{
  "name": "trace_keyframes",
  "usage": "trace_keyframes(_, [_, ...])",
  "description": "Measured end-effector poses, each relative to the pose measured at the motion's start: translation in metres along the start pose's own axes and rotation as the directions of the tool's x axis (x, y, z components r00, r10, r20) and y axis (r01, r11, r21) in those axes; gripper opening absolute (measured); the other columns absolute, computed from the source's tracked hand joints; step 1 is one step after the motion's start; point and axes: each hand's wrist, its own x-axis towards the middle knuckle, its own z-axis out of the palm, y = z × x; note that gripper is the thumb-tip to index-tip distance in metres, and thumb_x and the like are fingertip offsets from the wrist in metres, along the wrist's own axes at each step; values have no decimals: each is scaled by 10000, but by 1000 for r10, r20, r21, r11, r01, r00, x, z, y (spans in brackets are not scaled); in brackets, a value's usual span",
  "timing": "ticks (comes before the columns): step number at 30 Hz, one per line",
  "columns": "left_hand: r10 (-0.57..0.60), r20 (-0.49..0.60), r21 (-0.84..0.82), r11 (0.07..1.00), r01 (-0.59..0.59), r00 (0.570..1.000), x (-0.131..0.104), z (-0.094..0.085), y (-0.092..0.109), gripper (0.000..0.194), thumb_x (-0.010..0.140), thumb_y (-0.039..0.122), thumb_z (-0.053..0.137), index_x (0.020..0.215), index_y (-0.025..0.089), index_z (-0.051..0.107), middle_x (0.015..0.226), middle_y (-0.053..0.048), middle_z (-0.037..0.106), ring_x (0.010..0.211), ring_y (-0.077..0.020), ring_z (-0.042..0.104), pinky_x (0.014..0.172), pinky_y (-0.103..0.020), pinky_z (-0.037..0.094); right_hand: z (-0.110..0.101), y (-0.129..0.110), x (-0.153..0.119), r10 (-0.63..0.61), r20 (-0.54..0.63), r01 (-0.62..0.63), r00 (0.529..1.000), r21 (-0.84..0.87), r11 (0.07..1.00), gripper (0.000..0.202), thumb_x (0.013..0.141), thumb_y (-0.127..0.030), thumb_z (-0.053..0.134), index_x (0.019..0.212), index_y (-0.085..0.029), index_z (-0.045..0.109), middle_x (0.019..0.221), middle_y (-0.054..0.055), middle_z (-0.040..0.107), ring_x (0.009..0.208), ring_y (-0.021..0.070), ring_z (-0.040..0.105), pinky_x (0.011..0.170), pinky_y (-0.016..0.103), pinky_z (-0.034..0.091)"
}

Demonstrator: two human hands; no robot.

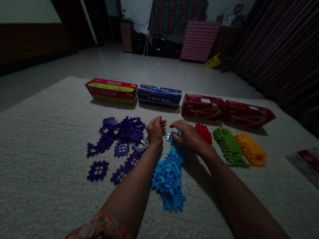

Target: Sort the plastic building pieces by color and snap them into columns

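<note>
My left hand point(155, 130) is closed, its fingers curled, between the purple and the light blue pieces; whatever it may hold is hidden. My right hand point(186, 133) arches over a light blue toothed building piece point(170, 135), thumb and forefinger apart on either side of it. Below the hands lies a heap of light blue interlocking pieces point(167, 174). To the left, dark purple pieces point(126, 130) are spread in a loose pile, several with window-like openings. One purple window piece point(98, 170) lies apart at the near left.
Red pieces point(203, 133), a green stack point(230, 146) and an orange stack point(250, 149) sit to the right. Beyond stand a red-and-yellow box point(111, 91), a blue box point(159, 96) and two dark red boxes point(203, 106) in a row. A pale quilted mat point(56, 146) lies beneath.
</note>
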Motion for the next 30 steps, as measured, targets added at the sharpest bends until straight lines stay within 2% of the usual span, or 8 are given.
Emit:
trace_keyframes(3, [-3, -11, -7, 1000, 3, 1000, -2, 1, 3, 218, 723, 368, 642, 767, 155, 658, 663, -15, 656, 574, -106, 581, 536, -206, 408, -10, -2, 1, -12, 86, 15, 996, -25, 1000, 245, 853, -170, 641, 1091, -183, 698, 1133, 110, 695, 1060, 245, 633, 946, 351, 473])
trace_keyframes(8, [-11, -32, -30, 1000, 10, 999, -2, 2, 5, 199, 728, 345, 618, 764, 151, 646, 662, -15, 655, 564, -98, 571, 542, -205, 412, -20, -11, 12, 78, 249, -40, 965, -153, 987, 203, 781, -263, 775, 972, -196, 759, 1057, 119, 732, 1023, 306, 648, 880, 395, 477])
trace_keyframes(12, [-17, -24, -38, 999, 16, 1000, -1, 2, 3, 203, 728, 341, 606, 788, 153, 652, 661, -11, 652, 572, -101, 583, 541, -203, 414, -17, -15, 20, 98, 274, -36, 957, -224, 974, 220, 722, -297, 834, 923, -231, 771, 1015, 114, 742, 1031, 326, 640, 885, 421, 458])
trace_keyframes(17, [-9, -7, -28, 1000, 9, 1000, -1, 2, 3, 247, 703, 386, 632, 788, 155, 654, 667, -16, 657, 584, -106, 594, 539, -204, 419, -15, -16, 22, 69, 296, 9, 953, -253, 967, 152, 728, -233, 805, 870, -216, 754, 1011, 117, 729, 1022, 314, 629, 903, 430, 433])
trace_keyframes(19, [-8, 0, -18, 1000, 8, 1000, -2, 1, 3, 269, 684, 408, 654, 780, 157, 652, 673, -21, 663, 587, -108, 597, 541, -206, 423, -21, -8, 20, 62, 272, -4, 960, -209, 978, 205, 749, -231, 791, 949, -217, 744, 1056, 100, 726, 1045, 294, 624, 932, 421, 424])
trace_keyframes(22, [-9, -4, -19, 1000, 9, 1000, -1, 0, 3, 297, 662, 426, 679, 783, 155, 654, 674, -26, 667, 587, -114, 602, 535, -208, 421, -39, 17, 15, 109, 121, -93, 987, -133, 987, 346, 796, -257, 760, 1134, -225, 694, 1189, 86, 702, 1104, 273, 611, 966, 406, 416])
trace_keyframes(25, [-10, -9, -22, 1000, 10, 1000, 1, 0, 1, 304, 656, 421, 692, 796, 154, 659, 672, -28, 670, 586, -118, 606, 526, -207, 415, -53, 44, 9, 201, -27, -203, 979, -138, 970, 317, 810, -251, 722, 1124, -214, 695, 1178, 95, 693, 1092, 278, 608, 910, 383, 432])
trace_keyframes(30, [1, -3, -10, 1000, -1, 1000, 1, 0, -1, 305, 650, 418, 698, 797, 153, 662, 674, -29, 673, 578, -114, 603, 521, -207, 411, -38, 56, 11, 199, -3, -196, 980, -202, 960, 343, 808, -296, 732, 1144, -240, 692, 1196, 97, 678, 1129, 304, 559, 929, 411, 390])
